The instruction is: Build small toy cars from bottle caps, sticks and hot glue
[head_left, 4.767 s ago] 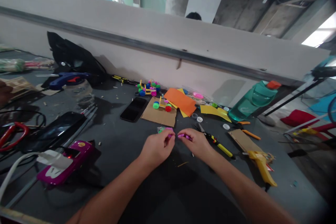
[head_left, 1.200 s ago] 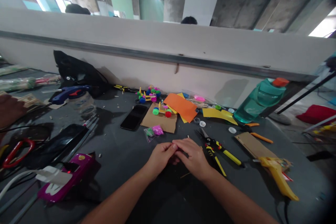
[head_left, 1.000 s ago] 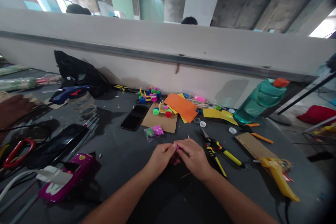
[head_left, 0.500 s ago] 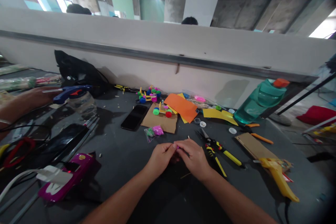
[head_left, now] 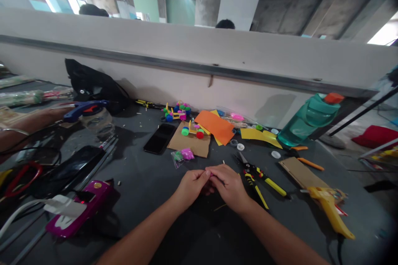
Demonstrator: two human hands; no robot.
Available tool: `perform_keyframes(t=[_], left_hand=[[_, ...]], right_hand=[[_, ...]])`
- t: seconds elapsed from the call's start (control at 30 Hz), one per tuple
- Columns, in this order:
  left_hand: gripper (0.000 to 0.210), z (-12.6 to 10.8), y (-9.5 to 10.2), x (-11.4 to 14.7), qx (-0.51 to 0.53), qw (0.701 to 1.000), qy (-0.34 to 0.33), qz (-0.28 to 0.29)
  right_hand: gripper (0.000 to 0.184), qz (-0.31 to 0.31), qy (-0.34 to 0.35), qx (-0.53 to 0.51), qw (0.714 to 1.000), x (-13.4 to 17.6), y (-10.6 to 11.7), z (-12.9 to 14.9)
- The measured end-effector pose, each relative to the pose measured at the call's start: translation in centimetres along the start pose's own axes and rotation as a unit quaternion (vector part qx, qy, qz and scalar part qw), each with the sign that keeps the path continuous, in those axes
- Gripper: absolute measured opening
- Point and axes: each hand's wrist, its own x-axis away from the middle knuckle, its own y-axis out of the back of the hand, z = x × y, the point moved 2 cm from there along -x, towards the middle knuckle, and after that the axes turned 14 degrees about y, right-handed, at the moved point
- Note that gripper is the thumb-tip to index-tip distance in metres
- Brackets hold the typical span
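My left hand (head_left: 193, 185) and my right hand (head_left: 228, 186) meet fingertip to fingertip above the dark table. Between them they pinch a small pink-purple piece (head_left: 212, 174), almost wholly covered by the fingers, so its kind does not show. Just beyond the hands lies a clear packet (head_left: 176, 162) with a green and a pink lump (head_left: 187, 154). Behind it, a small model with green and red wheels (head_left: 193, 131) stands on a cardboard piece (head_left: 186, 145). Beside my right hand rest snips with yellow-black handles (head_left: 248, 169).
A black phone (head_left: 159, 138) lies left of the cardboard. Orange paper (head_left: 215, 127) and a teal bottle (head_left: 307, 120) stand farther back. At right is a yellow glue gun (head_left: 330, 209); at left, a purple power strip (head_left: 83, 211). A co-worker's arm (head_left: 27, 130) reaches in from the left.
My hands stay together in nearly the same place, with the fingers shifted slightly around the pink-purple piece. The co-worker's arm at the left has moved a little.
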Motion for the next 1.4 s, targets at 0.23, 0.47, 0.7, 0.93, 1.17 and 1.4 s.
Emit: perform_keyframes(t=[0.23,0.47,0.7,0.93,1.17,1.4], left_hand=[[0.034,-0.44,0.08,0.1,-0.016,1.0,-0.01,-0.017],[0.04,-0.15,0.27,0.04,-0.046,0.998,-0.027,-0.021],[0.036,-0.56,0.12,0.12,0.032,0.999,0.03,0.004],[0.045,-0.12,0.19,-0.09,0.009,1.0,0.007,-0.011],[0.036,-0.29,0.1,-0.01,0.0,1.0,0.008,0.001],[0.044,-0.21,0.19,-0.09,-0.001,1.0,-0.003,-0.011]], right_hand=[[0.017,-0.008,-0.029,0.015,0.999,0.31,-0.17,-0.1],[0.023,-0.006,-0.007,-0.007,1.0,0.05,-0.09,0.04],[0.011,-0.032,-0.049,-0.013,0.998,0.24,-0.02,0.1],[0.022,-0.003,-0.032,-0.037,0.999,0.12,-0.13,-0.04],[0.009,-0.031,-0.077,-0.033,0.996,0.27,-0.15,-0.04],[0.024,-0.004,-0.017,-0.027,0.999,0.14,-0.13,0.01]])
